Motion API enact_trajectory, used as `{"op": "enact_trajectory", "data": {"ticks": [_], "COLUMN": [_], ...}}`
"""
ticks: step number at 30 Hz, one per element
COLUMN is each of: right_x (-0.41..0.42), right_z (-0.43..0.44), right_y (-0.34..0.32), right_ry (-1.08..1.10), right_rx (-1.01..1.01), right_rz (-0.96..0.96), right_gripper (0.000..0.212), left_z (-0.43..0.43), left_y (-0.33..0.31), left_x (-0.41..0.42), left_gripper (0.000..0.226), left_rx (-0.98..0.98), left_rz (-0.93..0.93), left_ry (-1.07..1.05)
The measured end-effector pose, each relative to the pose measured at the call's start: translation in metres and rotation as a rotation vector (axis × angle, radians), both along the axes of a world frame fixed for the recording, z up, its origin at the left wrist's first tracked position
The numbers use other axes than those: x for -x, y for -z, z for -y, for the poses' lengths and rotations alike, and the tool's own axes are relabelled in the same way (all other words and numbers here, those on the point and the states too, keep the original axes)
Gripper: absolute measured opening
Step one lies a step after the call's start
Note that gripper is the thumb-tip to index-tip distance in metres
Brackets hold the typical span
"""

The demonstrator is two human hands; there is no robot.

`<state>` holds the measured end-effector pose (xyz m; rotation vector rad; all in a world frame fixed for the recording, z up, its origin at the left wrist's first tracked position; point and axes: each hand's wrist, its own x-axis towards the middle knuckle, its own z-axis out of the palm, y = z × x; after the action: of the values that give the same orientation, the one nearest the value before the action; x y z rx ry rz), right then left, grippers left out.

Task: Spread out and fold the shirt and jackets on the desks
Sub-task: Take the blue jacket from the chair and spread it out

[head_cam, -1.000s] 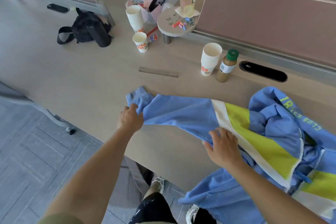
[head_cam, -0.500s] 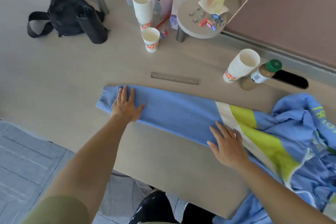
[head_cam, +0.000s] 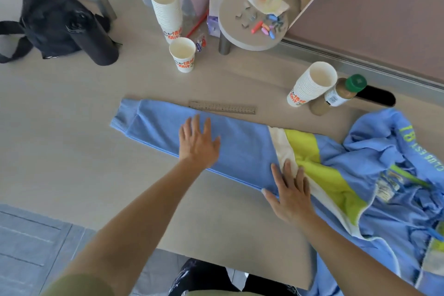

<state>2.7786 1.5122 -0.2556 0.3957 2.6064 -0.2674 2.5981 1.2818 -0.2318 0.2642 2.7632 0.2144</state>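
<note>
Open worktop [head_cam: 60, 132] is left bare to the left of the spread jacket sleeve [head_cam: 153, 125], and a bare strip is found on the near side of the sleeve, up to the worktop's near edge. Just beside the sleeve's far edge a ruler [head_cam: 222, 107] lies flat. Farther back the way is narrowed by a single paper cup [head_cam: 182, 54], a tall cup stack [head_cam: 165, 12] and a round stand [head_cam: 249, 31]. At far left a black bag [head_cam: 55, 24] is met. To the right, passage is blocked by a second cup stack [head_cam: 310, 84], a green-capped bottle [head_cam: 338, 95], the bunched jacket body [head_cam: 384, 175] and the partition [head_cam: 372, 19].
</note>
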Motion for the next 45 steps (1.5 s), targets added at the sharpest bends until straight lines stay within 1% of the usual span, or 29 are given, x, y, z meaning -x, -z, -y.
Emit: {"op": "enact_trajectory", "data": {"ticks": [3,6,8,10,12,13,16,18,20,21,23,24,25,27,30,31,32,33,34,35,36,38,39,40,41,42,43,45], "right_x": [0.019,0.020,0.006,-0.017,-0.047,-0.063,-0.106,-0.124,-0.133,-0.138,-0.148,-0.155,-0.163,-0.181,-0.206,-0.213,-0.219,-0.224,-0.227,-0.231,-0.235,-0.244,-0.249,-0.254,-0.258,-0.260,-0.260,-0.259], "right_z": [-0.012,-0.031,-0.036,-0.039,-0.044,-0.047,-0.057,-0.067,-0.080,-0.090,-0.116,-0.129,-0.139,-0.152,-0.162,-0.164,-0.164,-0.162,-0.159,-0.155,-0.152,-0.147,-0.146,-0.144,-0.143,-0.141,-0.139,-0.137], "right_y": [-0.009,-0.019,-0.022,-0.024,-0.026,-0.025,-0.029,-0.033,-0.039,-0.041,-0.045,-0.046,-0.048,-0.049,-0.042,-0.040,-0.037,-0.038,-0.041,-0.044,-0.046,-0.048,-0.049,-0.047,-0.046,-0.049,-0.053,-0.068], "right_ry": [-0.020,-0.037,-0.018,0.064,0.174,0.222,0.330,0.391,0.531,0.660,0.960,1.020,0.991,0.851,0.744,0.702,0.674,0.700,0.775,0.848,0.893,0.851,0.794,0.727,0.681,0.685,0.750,1.020], "right_rx": [0.019,0.028,-0.014,-0.048,-0.073,-0.077,-0.121,-0.146,-0.159,-0.120,0.050,0.103,0.119,0.101,0.149,0.199,0.276,0.362,0.462,0.542,0.618,0.688,0.681,0.659,0.646,0.685,0.785,1.166], "right_rz": [0.065,0.089,0.044,0.013,0.064,0.053,-0.027,-0.074,-0.150,-0.164,-0.127,-0.100,-0.079,-0.043,-0.049,-0.105,-0.192,-0.262,-0.307,-0.313,-0.306,-0.225,-0.161,-0.111,-0.071,-0.053,-0.050,-0.104], "right_gripper": [0.081,0.078,0.080,0.078,0.077,0.076,0.072,0.070,0.063,0.063,0.072,0.073,0.069,0.056,0.026,0.018,0.016,0.014,0.014,0.016,0.021,0.034,0.037,0.036,0.030,0.022,0.017,0.013], "left_z": [-0.014,-0.015,-0.018,-0.020,-0.022,-0.024,-0.041,-0.064,-0.094,-0.110,-0.144,-0.159,-0.174,-0.194,-0.212,-0.213,-0.214,-0.214,-0.213,-0.211,-0.207,-0.199,-0.194,-0.190,-0.187,-0.187,-0.189,-0.195], "left_y": [0.022,0.035,0.038,0.039,0.038,0.036,0.026,0.019,0.011,0.006,-0.005,-0.011,-0.015,-0.018,-0.016,-0.015,-0.015,-0.015,-0.015,-0.018,-0.018,-0.022,-0.024,-0.024,-0.026,-0.029,-0.034,-0.039], "left_x": [-0.030,-0.015,0.001,0.011,0.012,0.008,-0.020,-0.054,-0.094,-0.114,-0.148,-0.162,-0.175,-0.196,-0.222,-0.228,-0.234,-0.240,-0.245,-0.251,-0.256,-0.267,-0.272,-0.276,-0.281,-0.286,-0.291,-0.298], "left_gripper": [0.080,0.083,0.083,0.082,0.082,0.082,0.082,0.081,0.074,0.068,0.055,0.050,0.047,0.047,0.052,0.053,0.054,0.055,0.054,0.052,0.050,0.044,0.041,0.039,0.035,0.030,0.024,0.013], "left_rx": [0.062,0.084,0.051,0.041,0.049,0.048,0.030,-0.019,-0.092,-0.129,-0.194,-0.214,-0.224,-0.197,-0.097,-0.068,-0.055,-0.057,-0.065,-0.074,-0.099,-0.259,-0.363,-0.458,-0.519,-0.575,-0.641,-0.788], "left_rz": [0.078,0.040,0.030,0.042,0.056,0.059,0.042,0.010,-0.016,-0.015,0.015,0.064,0.112,0.169,0.168,0.154,0.142,0.129,0.117,0.108,0.141,0.305,0.391,0.451,0.511,0.574,0.641,0.769], "left_ry": [0.085,0.082,0.069,0.060,0.051,0.045,0.049,0.126,0.251,0.324,0.452,0.509,0.558,0.620,0.613,0.583,0.536,0.468,0.369,0.239,0.065,-0.325,-0.462,-0.533,-0.562,-0.576,-0.603,-0.717]}}
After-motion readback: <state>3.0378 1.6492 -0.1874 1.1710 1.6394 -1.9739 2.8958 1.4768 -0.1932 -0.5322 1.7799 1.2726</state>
